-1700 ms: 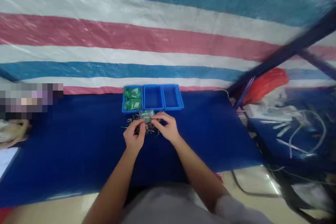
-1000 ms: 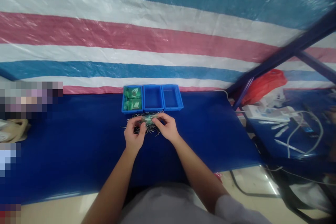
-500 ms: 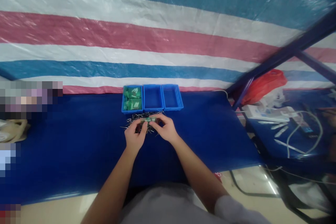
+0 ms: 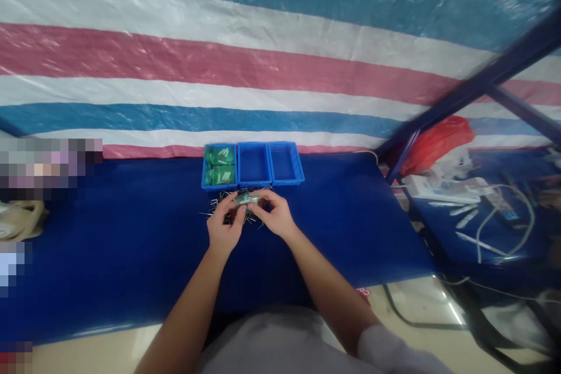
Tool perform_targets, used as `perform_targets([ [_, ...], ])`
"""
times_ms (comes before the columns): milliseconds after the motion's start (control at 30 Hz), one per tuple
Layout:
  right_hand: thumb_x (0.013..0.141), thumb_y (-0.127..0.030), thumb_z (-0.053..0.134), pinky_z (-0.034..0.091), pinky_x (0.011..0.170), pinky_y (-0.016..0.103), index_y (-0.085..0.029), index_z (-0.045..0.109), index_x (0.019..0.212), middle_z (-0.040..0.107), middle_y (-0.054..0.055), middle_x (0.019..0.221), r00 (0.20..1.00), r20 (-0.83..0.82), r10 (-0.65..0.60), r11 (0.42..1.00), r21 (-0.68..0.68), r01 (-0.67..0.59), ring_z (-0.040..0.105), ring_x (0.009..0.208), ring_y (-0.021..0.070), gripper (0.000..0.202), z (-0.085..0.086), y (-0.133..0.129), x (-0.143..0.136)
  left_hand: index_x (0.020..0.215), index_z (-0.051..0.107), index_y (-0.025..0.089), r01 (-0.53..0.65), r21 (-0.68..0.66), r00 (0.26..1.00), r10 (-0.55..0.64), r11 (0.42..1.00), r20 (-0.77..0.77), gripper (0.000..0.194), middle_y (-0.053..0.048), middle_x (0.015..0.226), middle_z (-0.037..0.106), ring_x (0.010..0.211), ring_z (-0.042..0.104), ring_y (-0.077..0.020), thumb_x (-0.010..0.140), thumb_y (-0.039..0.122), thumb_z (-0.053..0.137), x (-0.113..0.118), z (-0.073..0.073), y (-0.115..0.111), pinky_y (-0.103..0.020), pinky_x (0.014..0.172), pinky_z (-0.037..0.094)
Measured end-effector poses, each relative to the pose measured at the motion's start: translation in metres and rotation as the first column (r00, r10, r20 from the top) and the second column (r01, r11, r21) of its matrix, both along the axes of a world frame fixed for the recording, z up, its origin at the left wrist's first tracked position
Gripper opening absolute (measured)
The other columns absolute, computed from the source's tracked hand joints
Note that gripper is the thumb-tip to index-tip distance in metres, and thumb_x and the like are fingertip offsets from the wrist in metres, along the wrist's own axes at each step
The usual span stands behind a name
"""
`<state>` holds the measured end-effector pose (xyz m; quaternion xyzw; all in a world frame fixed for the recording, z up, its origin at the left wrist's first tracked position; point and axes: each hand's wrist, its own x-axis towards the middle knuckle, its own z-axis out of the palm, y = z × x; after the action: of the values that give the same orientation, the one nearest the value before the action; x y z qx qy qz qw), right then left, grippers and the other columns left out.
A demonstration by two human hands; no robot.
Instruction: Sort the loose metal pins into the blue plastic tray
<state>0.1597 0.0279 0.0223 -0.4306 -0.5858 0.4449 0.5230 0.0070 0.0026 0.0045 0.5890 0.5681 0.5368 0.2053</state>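
Observation:
My left hand [image 4: 224,227] and my right hand [image 4: 278,215] pinch a small green-and-clear plastic packet [image 4: 248,199] between thumbs and fingers, one at each end. Its contents are too blurred to name. Below and around the fingers lies a heap of thin, dark metal pieces [image 4: 213,205] like nails or pins, partly hidden by my hands. Just behind it stand blue plastic bins in a row. The left bin [image 4: 203,170] contains green packets [image 4: 221,156] with white pieces showing. Nothing shows inside the middle bin [image 4: 254,162] or the right bin [image 4: 284,163].
The bins and heap rest on a dark blue table [image 4: 123,245] before a striped tarp [image 4: 263,64]. On the right, past a blue metal frame [image 4: 464,105], are a red bag [image 4: 438,143], a white power strip [image 4: 432,188] and cables. A beige bag [image 4: 26,219] sits at the left edge.
The packet has tilted slightly between my fingers and shows more of its face. Both hands keep hold of it in nearly the same place. The view has shifted a little.

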Motion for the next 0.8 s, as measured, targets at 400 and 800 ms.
perform_targets([
  [400, 0.077, -0.037, 0.078, 0.051, 0.061, 0.028, -0.02, 0.072, 0.088, 0.071, 0.002, 0.076, 0.996, -0.086, 0.0, 0.999, -0.045, -0.004, 0.061, 0.062, 0.0132, 0.021, -0.0045, 0.0032, 0.0042, 0.13, 0.058, 0.021, 0.033, -0.067, 0.998, -0.029, 0.997, 0.05, 0.055, -0.002, 0.089, 0.075, 0.072, 0.07, -0.0128, 0.08, 0.04, 0.072, -0.0003, 0.0016, 0.001, -0.026, 0.073, 0.058],
  [800, 0.078, -0.037, 0.077, 0.051, 0.061, 0.029, -0.021, 0.074, 0.089, 0.073, 0.003, 0.079, 0.999, -0.041, 0.013, 0.998, -0.068, -0.015, 0.06, 0.062, 0.0137, 0.02, -0.0006, 0.0015, 0.0028, 0.128, 0.059, 0.022, 0.035, -0.035, 0.999, -0.034, 0.999, 0.033, 0.05, -0.002, 0.088, 0.074, 0.074, 0.069, -0.0129, 0.082, 0.037, 0.07, 0.0, -0.0008, -0.0006, -0.026, 0.074, 0.057],
])
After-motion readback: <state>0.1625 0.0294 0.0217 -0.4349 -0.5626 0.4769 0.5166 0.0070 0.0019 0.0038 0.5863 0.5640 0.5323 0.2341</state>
